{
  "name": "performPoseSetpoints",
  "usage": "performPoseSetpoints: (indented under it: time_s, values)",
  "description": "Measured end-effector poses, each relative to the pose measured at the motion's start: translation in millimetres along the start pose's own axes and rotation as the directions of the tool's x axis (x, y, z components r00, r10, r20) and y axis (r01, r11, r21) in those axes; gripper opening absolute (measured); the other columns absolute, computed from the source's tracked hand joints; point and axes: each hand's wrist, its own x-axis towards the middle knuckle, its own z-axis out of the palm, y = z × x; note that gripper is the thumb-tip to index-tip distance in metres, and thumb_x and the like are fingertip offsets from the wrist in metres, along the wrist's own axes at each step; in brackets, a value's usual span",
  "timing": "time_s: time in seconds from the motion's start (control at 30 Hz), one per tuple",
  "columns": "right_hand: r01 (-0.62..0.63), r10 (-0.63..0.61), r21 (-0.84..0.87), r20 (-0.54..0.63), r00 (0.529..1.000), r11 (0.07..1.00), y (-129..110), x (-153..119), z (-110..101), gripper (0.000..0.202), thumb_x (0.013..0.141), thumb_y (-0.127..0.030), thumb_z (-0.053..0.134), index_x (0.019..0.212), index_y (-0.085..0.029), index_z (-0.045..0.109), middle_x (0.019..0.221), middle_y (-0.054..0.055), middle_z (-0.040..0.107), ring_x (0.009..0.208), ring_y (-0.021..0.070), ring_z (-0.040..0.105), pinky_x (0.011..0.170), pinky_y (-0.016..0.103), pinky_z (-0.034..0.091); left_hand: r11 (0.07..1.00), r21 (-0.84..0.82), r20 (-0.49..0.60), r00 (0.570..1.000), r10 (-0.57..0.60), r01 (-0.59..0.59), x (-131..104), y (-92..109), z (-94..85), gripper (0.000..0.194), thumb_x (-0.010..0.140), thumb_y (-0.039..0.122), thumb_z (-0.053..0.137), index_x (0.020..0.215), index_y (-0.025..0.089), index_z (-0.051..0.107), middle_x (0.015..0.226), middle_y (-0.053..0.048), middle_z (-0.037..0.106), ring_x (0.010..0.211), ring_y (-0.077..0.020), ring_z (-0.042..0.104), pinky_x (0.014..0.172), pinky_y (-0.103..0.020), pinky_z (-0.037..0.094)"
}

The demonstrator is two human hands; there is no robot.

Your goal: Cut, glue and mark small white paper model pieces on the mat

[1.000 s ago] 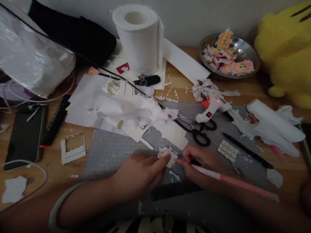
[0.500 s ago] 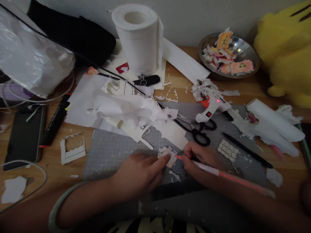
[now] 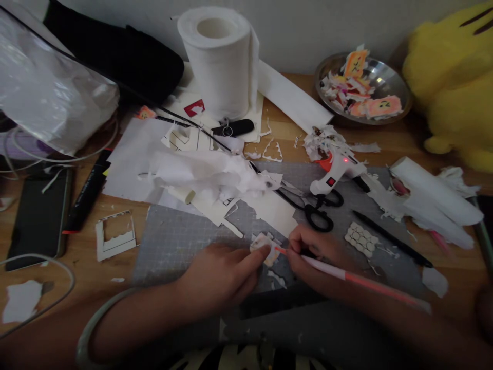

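A small whitish paper cutout [image 3: 274, 256] with a ragged edge and a faint orange tint lies on the grey cutting mat [image 3: 165, 241]. My left hand [image 3: 219, 275] presses it down with the index finger stretched over it, the other fingers curled. In my right hand [image 3: 311, 252] a marker pen [image 3: 370, 284] with a white and orange-pink barrel is pinched close to its tip. Its orange tip touches the right side of the cutout. A paper scrap [image 3: 276, 279] lies just below the cutout. To the right of my right hand sits a honeycomb-patterned piece [image 3: 361, 239].
Black-handled scissors [image 3: 319, 218] and a white glue gun [image 3: 334, 174] lie beyond my hands. A black pen [image 3: 391, 238] is at right. Further back stand a paper roll [image 3: 219, 67] and a metal bowl [image 3: 385, 77] of coloured cutouts. A phone [image 3: 38, 216] lies at left.
My right hand has shifted slightly left, bringing the marker tip further onto the cutout. My left hand stays in place.
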Motion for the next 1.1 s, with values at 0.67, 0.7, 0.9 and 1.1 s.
performPoseSetpoints:
  time_s: [0.67,0.7,0.9,1.1]
  values:
    - [0.029,-0.029,0.004,0.033,0.999,1.0,-1.1,-0.7,-0.3,0.015,0.071,-0.019,0.051,0.063,-0.02,0.038,0.053,-0.008,0.039,0.047,0.006,0.035,0.046,0.016,0.028,1.0,0.004,-0.003,1.0,0.002,-0.002,1.7,0.4,-2.1,0.031,0.082,0.02,0.039,0.113,0.018,0.042,0.067,0.002,0.065,0.049,-0.014,0.058,0.044,-0.024,0.04]
    - [0.014,-0.014,0.003,0.015,1.0,1.0,-0.7,-0.8,0.3,0.015,0.073,-0.021,0.051,0.064,-0.02,0.038,0.053,-0.008,0.039,0.047,0.0062,0.035,0.046,0.017,0.028,1.0,0.002,0.001,1.0,0.002,-0.002,1.8,0.3,-2.1,0.031,0.082,0.02,0.039,0.113,0.018,0.042,0.067,0.002,0.065,0.049,-0.0139,0.058,0.044,-0.024,0.04]
    - [0.034,-0.033,-0.019,0.062,0.998,0.999,-3.9,0.4,-2.3,0.016,0.071,-0.017,0.051,0.063,-0.02,0.038,0.053,-0.008,0.039,0.047,0.0059,0.035,0.047,0.017,0.028,1.0,0.002,-0.019,1.0,0.008,-0.007,1.2,-0.1,-0.9,0.031,0.083,0.021,0.039,0.114,0.018,0.041,0.068,0.002,0.065,0.049,-0.0147,0.058,0.044,-0.025,0.04]
    - [0.034,-0.033,-0.02,0.017,0.999,0.999,-1.5,0.7,1.0,0.013,0.07,-0.016,0.051,0.063,-0.02,0.04,0.053,-0.007,0.041,0.048,0.0063,0.037,0.046,0.016,0.029,1.0,-0.002,-0.013,1.0,0.013,-0.013,1.0,0.4,-1.2,0.031,0.082,0.02,0.04,0.113,0.018,0.043,0.068,0.001,0.065,0.05,-0.014,0.058,0.045,-0.025,0.041]
